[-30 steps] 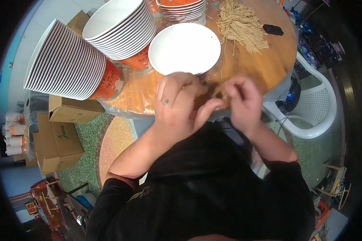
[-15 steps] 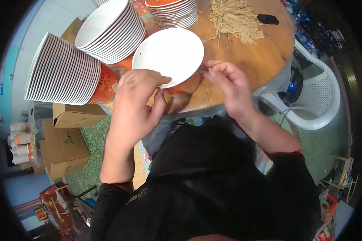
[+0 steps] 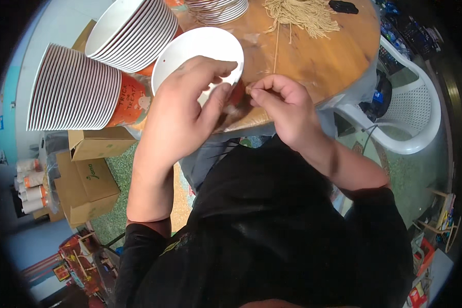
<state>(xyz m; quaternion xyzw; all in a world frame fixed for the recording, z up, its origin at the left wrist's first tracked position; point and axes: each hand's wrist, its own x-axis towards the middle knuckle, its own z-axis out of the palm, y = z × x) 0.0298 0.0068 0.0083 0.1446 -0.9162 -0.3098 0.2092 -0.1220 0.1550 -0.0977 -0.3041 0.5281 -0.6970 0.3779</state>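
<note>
- Far left, tall stacks of ribbed paper bowls [image 3: 74,87] lie on their sides at the bench [image 3: 313,56] edge, above cardboard boxes [image 3: 90,177] on the floor; a careless elbow could likely roll them off.
- Your left hand [image 3: 182,110] grips the near rim of the white bowl [image 3: 197,51], fingers curled over it; the bowl sits near the bench edge, so a hard pull may tip it into your lap.
- Between your hands, a small reddish-brown piece [image 3: 236,97] is only partly visible; I cannot tell what it is.
- Your right hand [image 3: 285,110] is clenched in a pinch on something thin at its fingertips, too small to make out; a loose pinch could drop it off the edge.
- Farther right, the pale straw bundle [image 3: 300,13] lies loose; a sweeping sleeve could scatter it toward the white plastic chair [image 3: 410,120].
</note>
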